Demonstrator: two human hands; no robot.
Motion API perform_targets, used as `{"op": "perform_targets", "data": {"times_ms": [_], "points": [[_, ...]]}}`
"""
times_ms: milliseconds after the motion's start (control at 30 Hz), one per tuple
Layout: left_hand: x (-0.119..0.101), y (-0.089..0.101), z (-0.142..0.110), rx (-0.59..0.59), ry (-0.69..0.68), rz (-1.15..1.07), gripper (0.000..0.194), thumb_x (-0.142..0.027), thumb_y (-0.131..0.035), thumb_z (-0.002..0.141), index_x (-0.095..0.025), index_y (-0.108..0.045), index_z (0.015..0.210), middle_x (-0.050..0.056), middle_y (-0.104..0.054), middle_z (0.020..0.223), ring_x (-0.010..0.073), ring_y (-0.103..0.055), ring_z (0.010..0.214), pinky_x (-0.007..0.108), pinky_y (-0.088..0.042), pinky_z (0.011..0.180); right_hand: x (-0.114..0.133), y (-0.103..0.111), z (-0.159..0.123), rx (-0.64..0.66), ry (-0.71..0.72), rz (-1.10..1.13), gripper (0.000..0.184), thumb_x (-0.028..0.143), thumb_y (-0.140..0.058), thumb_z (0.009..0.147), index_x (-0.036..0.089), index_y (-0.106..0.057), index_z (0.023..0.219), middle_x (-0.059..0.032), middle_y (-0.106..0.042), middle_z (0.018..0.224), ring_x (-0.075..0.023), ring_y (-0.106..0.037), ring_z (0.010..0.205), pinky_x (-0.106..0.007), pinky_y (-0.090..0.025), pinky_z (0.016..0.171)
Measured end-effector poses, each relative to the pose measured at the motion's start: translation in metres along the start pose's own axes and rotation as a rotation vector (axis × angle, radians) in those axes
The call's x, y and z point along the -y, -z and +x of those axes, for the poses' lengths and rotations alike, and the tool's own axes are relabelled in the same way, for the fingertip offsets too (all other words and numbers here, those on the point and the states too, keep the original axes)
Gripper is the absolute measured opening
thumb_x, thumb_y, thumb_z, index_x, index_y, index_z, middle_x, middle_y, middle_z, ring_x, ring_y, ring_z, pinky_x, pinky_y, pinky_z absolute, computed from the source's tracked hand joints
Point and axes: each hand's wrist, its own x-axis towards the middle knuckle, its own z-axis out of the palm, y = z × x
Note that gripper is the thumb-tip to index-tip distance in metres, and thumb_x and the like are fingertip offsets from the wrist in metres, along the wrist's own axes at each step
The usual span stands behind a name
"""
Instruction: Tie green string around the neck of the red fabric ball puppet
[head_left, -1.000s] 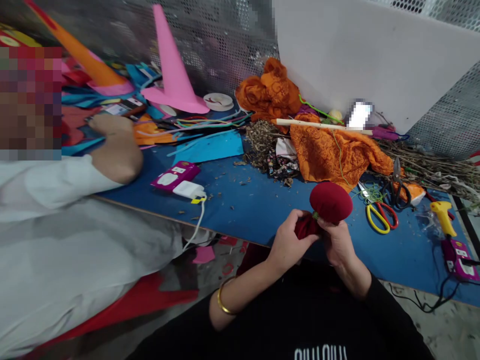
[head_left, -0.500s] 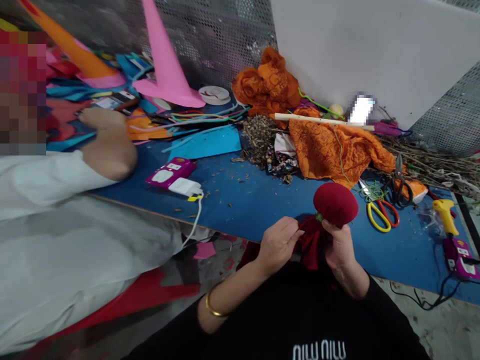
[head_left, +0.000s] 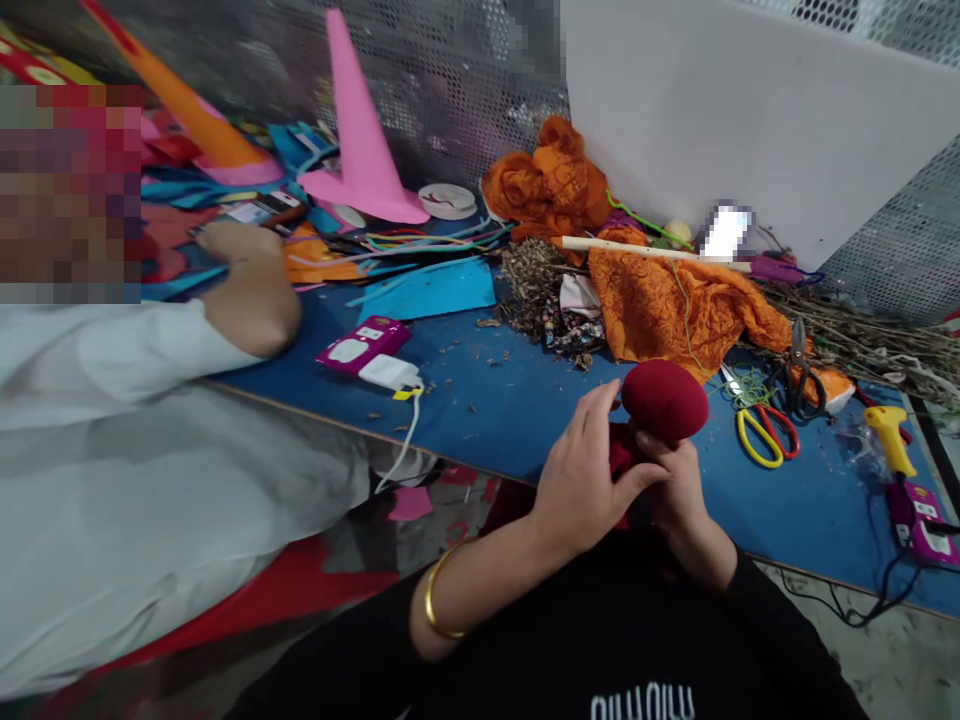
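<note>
A dark red cloth ball (head_left: 665,402) stands right of center in the lower half of the frame, above the near edge of the blue tabletop (head_left: 499,425). Its top is smooth, taut and rounded, with a matte surface; below it, matching cloth gathers into dark folds, partly hidden by the fingers. The right hand (head_left: 681,490) has its grip closed on that gathered part, thumb just under the ball. The left hand (head_left: 583,475) has a released grip — fingers extended along the ball's left side, thumb pointing across toward the right thumb; whether it touches the cloth, I cannot tell. Yellow-and-red-handled scissors (head_left: 766,430) lie to the right, while patterned orange cloth (head_left: 652,300) spreads behind the ball.
</note>
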Motion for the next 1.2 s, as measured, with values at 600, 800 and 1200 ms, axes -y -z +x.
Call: {"op": "perform_targets", "data": {"times_ms": [600, 800, 1200], "points": [[0.030, -0.025, -0.002, 0.533, 0.319, -0.131, 0.020, -0.036, -0.053, 0.085, -0.020, -0.059, 0.096, 0.006, -0.072, 0.089, 0.0222, -0.067, 0.081, 0.028, -0.048, 0.068, -0.002, 0.013, -0.003, -0.063, -0.044, -0.053, 0.035, 0.012, -0.084, 0.045, 0.016, -0.075, 0.079, -0.0010, -0.075, 0.075, -0.0164, -0.065, 0.067, -0.029, -0.051, 0.070], [0.026, -0.018, 0.001, 0.527, 0.310, -0.069, 0.017, -0.023, -0.053, 0.078, -0.019, -0.062, 0.091, 0.007, -0.072, 0.086, 0.0230, -0.067, 0.078, 0.030, -0.048, 0.070, -0.004, 0.018, 0.000, -0.051, -0.019, -0.127, 0.035, 0.013, -0.083, 0.047, 0.016, -0.075, 0.080, -0.0013, -0.074, 0.075, -0.0178, -0.064, 0.068, -0.030, -0.050, 0.069], [0.042, -0.022, -0.006, 0.609, 0.393, -0.579, 0.036, -0.020, -0.054, 0.075, -0.017, -0.058, 0.110, 0.006, -0.069, 0.101, 0.0210, -0.063, 0.090, 0.035, -0.052, 0.085, -0.005, 0.017, 0.000, -0.056, -0.042, -0.167, 0.024, 0.015, -0.082, 0.046, 0.015, -0.069, 0.065, 0.0038, -0.063, 0.055, -0.0090, -0.047, 0.045, -0.021, -0.037, 0.042]]}}
